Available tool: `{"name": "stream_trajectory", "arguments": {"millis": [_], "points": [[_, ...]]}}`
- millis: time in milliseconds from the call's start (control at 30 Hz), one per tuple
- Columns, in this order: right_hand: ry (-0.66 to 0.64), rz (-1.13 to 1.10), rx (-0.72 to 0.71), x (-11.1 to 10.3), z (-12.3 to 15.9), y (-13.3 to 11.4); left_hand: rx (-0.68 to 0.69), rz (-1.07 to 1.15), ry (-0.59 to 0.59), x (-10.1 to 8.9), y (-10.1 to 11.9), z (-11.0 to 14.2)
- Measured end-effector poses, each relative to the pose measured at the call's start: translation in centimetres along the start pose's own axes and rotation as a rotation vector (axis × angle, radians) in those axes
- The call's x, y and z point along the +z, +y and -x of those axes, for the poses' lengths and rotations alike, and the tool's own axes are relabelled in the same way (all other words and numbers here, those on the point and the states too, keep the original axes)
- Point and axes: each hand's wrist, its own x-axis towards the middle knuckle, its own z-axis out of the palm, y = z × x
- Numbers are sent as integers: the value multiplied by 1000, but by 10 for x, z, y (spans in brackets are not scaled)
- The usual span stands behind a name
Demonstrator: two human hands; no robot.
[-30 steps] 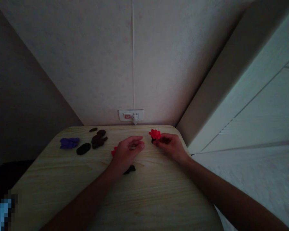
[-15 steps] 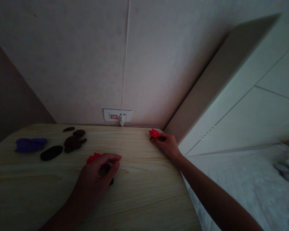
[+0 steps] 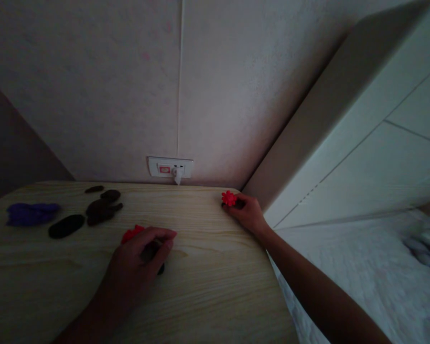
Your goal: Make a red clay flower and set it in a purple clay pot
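My right hand is closed in a pinch on a small red flower at the far right corner of the wooden table. Something dark shows just under the flower, by the fingertips. My left hand rests low over the table's middle, fingers curved, with a slight gap between thumb and index tips and nothing visible between them. Behind its knuckles a red piece pokes out, mostly hidden. A bit of something black shows under the thumb side.
Left on the table lie a purple lump, a flat black oval and several dark brown pieces. A wall socket with a white plug sits behind. A white cabinet and pale bedding are on the right.
The view has shifted slightly, so the table items appear a little farther left. My right hand stays on the red flower, and my left hand keeps its curved pose.
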Motion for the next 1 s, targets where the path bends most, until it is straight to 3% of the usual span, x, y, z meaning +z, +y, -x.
{"name": "stream_trajectory", "arguments": {"millis": [1000], "points": [[-2,6,42,-1,1,-3,-16,19,-15,1,-2,-1]]}}
